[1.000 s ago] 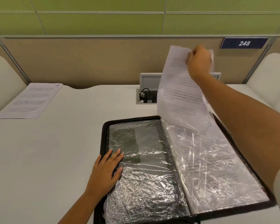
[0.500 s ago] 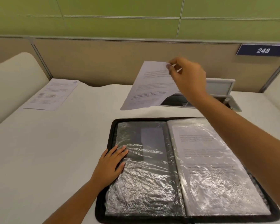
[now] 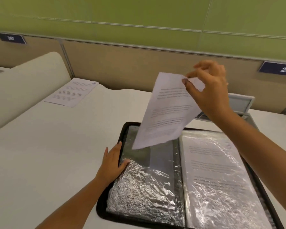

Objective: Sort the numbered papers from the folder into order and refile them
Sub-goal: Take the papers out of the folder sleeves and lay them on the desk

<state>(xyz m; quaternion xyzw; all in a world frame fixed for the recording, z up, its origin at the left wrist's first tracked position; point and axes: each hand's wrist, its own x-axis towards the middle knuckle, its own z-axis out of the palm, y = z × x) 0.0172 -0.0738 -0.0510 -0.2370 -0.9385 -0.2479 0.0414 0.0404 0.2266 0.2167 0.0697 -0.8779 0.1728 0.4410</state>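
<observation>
Where held paper (image 3: pixel 165 111) hangs, folder (image 3: pixel 122 139) top hidden.

Folder (image 3: pixel 185 187) on desk (image 3: pixel 48 154); sheet (image 3: pixel 72 93) far-left

Bright even light; glare on plastic sleeves (image 3: pixel 218 187); slight motion blur; wide-angle edge bend.

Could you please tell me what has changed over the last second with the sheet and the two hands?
The right hand pulled the loose sheet fully out of the folder sleeve and carried it leftward. The left hand stayed pressing the left page; the paper on the desk has not moved.
</observation>
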